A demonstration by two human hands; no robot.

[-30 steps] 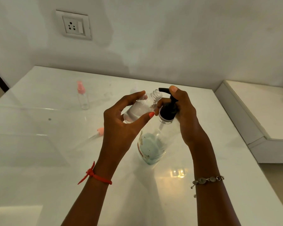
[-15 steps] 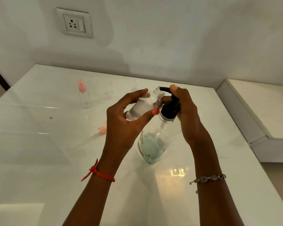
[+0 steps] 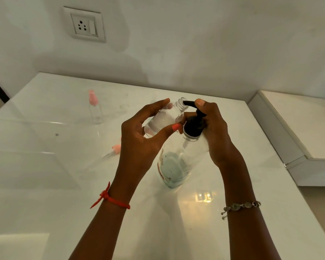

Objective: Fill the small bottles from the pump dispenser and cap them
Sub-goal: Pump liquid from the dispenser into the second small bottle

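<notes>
Pump dispenser [image 3: 176, 166]: upright on tabletop [image 3: 45, 203]. R hand [image 3: 216, 136]: grips its neck, finger atop pump head, prob. to press. L hand [image 3: 139, 139]: pinches small bottle [image 3: 163, 119], tilted, mouth at nozzle to catch liquid. Loose pink sprayer [image 3: 116, 148] left; capped bottle [image 3: 95, 111] beyond.

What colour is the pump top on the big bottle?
The pump top is black; head view.

A clear small bottle [image 3: 162, 120], tilted, has its mouth at the upright pump dispenser's [image 3: 192, 126] black nozzle.
</notes>
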